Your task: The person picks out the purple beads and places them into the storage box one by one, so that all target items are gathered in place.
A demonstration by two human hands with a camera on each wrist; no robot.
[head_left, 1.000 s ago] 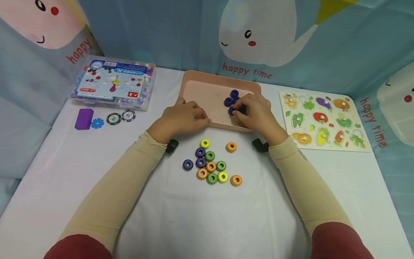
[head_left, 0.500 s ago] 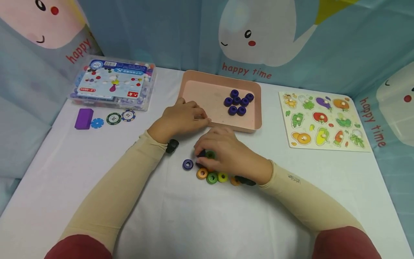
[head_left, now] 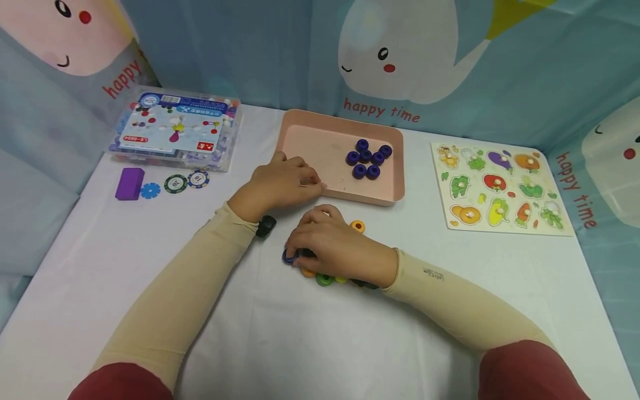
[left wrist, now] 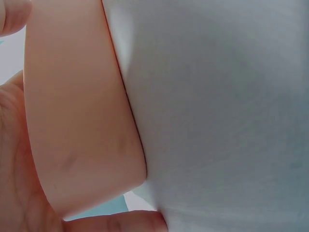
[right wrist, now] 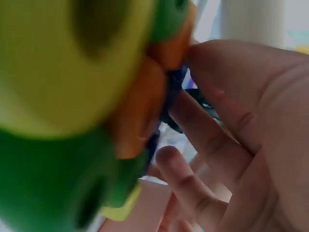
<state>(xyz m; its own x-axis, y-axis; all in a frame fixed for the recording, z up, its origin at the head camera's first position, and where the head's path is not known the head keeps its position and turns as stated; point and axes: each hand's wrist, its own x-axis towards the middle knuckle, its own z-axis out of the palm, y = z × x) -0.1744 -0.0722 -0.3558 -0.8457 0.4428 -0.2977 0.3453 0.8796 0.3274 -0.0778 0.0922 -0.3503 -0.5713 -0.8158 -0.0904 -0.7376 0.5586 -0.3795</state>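
My left hand [head_left: 282,180] holds the near left corner of a pink tray [head_left: 315,150]. In the left wrist view the tray wall [left wrist: 82,106] stands against the palm, with a digit [left wrist: 120,222] along its lower end. Several purple rings [head_left: 365,156] sit in the tray's right half. My right hand [head_left: 332,244] bends over a cluster of coloured rings on the white table, thumb and index finger pinching the leftmost purple ring [head_left: 287,258]. Under the palm, green [head_left: 325,279] and orange rings [head_left: 308,273] are partly hidden. Blurred yellow [right wrist: 43,63] and green rings [right wrist: 48,179] fill the right wrist view's left side.
Beyond the right hand lies an orange ring [head_left: 357,226]. A vegetable puzzle board [head_left: 502,189] is at the right. At the back left stands a clear plastic box [head_left: 172,128], with a purple block [head_left: 129,184] and poker chips [head_left: 198,179] before it.
My right hand left the tray, where the purple rings stay behind, came down over the cluster, then shifted left to the leftmost purple ring. The left hand kept its place at the tray.
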